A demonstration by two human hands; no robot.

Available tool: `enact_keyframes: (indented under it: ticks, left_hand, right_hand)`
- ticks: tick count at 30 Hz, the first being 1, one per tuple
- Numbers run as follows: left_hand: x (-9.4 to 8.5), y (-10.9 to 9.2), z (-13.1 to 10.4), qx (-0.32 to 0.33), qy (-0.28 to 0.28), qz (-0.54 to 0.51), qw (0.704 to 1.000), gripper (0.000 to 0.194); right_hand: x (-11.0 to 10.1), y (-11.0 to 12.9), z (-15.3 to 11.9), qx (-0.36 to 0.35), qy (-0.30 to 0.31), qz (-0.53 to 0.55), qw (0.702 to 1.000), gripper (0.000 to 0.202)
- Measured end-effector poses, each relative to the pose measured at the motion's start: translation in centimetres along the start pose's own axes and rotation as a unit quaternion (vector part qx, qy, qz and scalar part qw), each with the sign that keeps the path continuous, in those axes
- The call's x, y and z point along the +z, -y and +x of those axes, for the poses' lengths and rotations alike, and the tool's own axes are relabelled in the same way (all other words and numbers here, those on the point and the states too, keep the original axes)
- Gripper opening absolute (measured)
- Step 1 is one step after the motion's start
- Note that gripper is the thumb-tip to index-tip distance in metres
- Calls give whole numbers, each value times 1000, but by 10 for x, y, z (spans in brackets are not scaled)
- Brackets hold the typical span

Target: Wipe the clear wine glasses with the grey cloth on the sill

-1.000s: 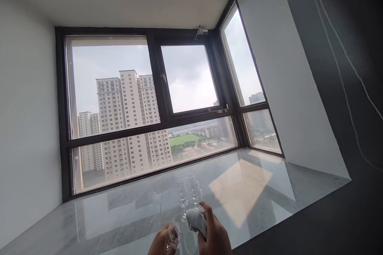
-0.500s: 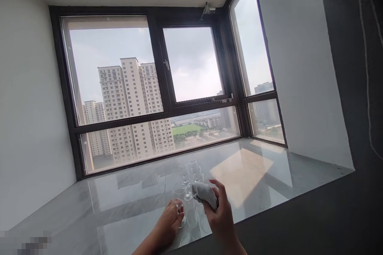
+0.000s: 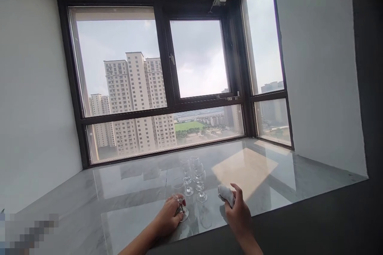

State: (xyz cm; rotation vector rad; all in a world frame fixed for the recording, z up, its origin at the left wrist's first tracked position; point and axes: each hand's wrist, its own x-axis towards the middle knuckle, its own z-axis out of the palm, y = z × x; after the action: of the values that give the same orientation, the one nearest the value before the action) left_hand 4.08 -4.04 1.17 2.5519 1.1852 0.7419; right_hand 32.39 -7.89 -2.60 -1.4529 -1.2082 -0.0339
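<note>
My left hand (image 3: 172,212) is closed round the stem of a clear stemmed glass (image 3: 184,214), whose foot is on or close to the grey marble sill. Just beyond it stand several more stemmed glasses, among them a near one (image 3: 201,189) and one further left (image 3: 187,179). To their right, my right hand (image 3: 238,209) grips a bunched light grey cloth (image 3: 226,195) between thumb and fingers, with the index finger raised. The cloth is apart from the glasses.
The glossy marble sill (image 3: 131,203) ends in a front edge running up to the right. Behind it rises a dark-framed window (image 3: 170,107) with a handle (image 3: 172,59). White walls (image 3: 317,67) flank both sides. Sunlight falls on the sill at the right.
My right hand and the cloth have moved right, away from the glasses, uncovering the near one. My left hand stays on its glass. The view has shifted slightly.
</note>
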Motion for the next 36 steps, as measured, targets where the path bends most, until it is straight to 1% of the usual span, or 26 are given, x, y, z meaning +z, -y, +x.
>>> enact_keyframes:
  ticks: [2,4,7,9,12,14,16,19,22,25,28,30,34,36]
  left_hand:
    - [1,-1,0,4,-8,-7,1000,29]
    - [1,-2,0,13,-15,-14,1000,24]
    - [-1,-5,0,25,-26,-15,999,18]
    - [-2,-8,0,30,-40,-1,999,23]
    - [-4,-11,0,36,-77,28,996,31]
    - [-4,-11,-1,38,-102,45,993,31]
    - [-3,-11,-2,36,-120,53,991,31]
    - [-1,-7,-3,26,-139,43,989,33]
    - [1,-1,-2,9,-148,40,988,37]
    - [4,4,0,-16,-164,39,986,32]
    - [4,4,0,-27,-172,37,984,27]
    - [3,3,0,-26,-173,44,984,27]
    - [0,0,0,10,-152,51,987,28]
    - [0,0,0,18,-140,46,989,28]
  right_hand:
    - [-1,4,-1,6,10,5,1000,46]
    - [-4,13,-1,8,17,17,1000,46]
    - [-10,37,0,-9,29,46,998,47]
    - [-15,59,0,-35,42,74,996,47]
    - [-23,96,-3,-100,98,110,984,45]
    - [-25,116,-6,-146,138,101,974,50]
    - [-26,129,-8,-179,181,75,964,55]
    - [-25,136,-10,-190,217,36,957,57]
    - [-26,134,-8,-175,210,7,962,57]
    - [-27,134,-6,-162,210,-7,964,58]
    - [-28,139,-7,-166,242,8,956,60]
    - [-25,143,-10,-170,250,15,953,61]
    - [-17,146,-11,-158,234,-16,959,61]
    - [-14,146,-10,-152,224,-32,962,61]
